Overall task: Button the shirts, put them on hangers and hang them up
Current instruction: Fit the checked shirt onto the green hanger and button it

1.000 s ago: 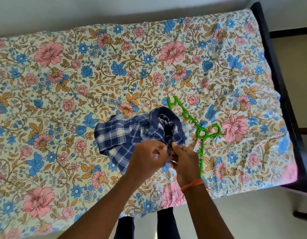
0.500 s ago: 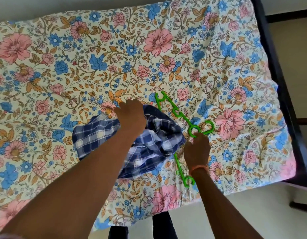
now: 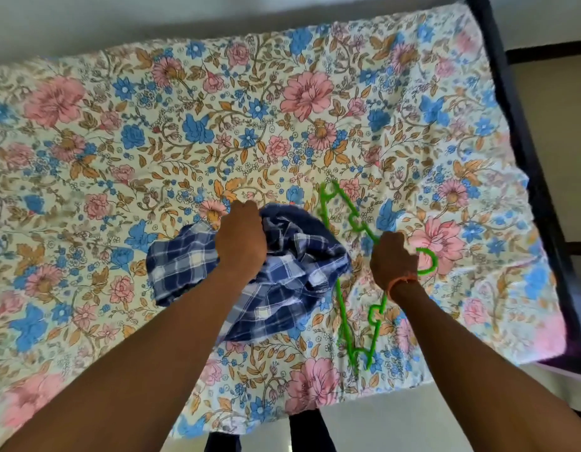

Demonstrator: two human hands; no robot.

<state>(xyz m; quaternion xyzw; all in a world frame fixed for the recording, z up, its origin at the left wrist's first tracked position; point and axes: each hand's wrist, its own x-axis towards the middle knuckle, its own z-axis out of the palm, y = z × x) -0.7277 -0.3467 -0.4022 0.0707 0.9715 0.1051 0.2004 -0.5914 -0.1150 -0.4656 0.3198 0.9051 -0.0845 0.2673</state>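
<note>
Shirt: the blue plaid shirt (image 3: 250, 282) lies crumpled on the floral bed (image 3: 119, 141), near the middle of the near half, bunched rather than spread flat.
Hanger: the green hanger (image 3: 343, 301) lies flat on the bed just beside the shirt, at its 3 o'clock; its long axis runs from about 11 o'clock to 5 o'clock, and its hook curls out toward 3 o'clock.
Left grip: the left hand (image 3: 241, 236) sits on the far edge of the shirt with its fingers curled into the cloth, holding a bunch of fabric.
Right grip: the right hand (image 3: 393, 259) is closed round the hanger at the neck, just inside the hook, which shows beyond the knuckles.
Key relation: the hanger lies at 3 o'clock from the shirt, almost touching its right edge; the right hand is on it already, and the left hand holds the shirt, so the near hanger arm has only a short way toward 9 o'clock to enter the garment.
Judgement: whether the collar opening faces the hanger cannot be told from the bunched cloth.
Change: half a second ago the right hand was only arriving at the hook, and a second ago both hands worked together at the shirt front; the shirt has stayed in the same spot on the bed.
</note>
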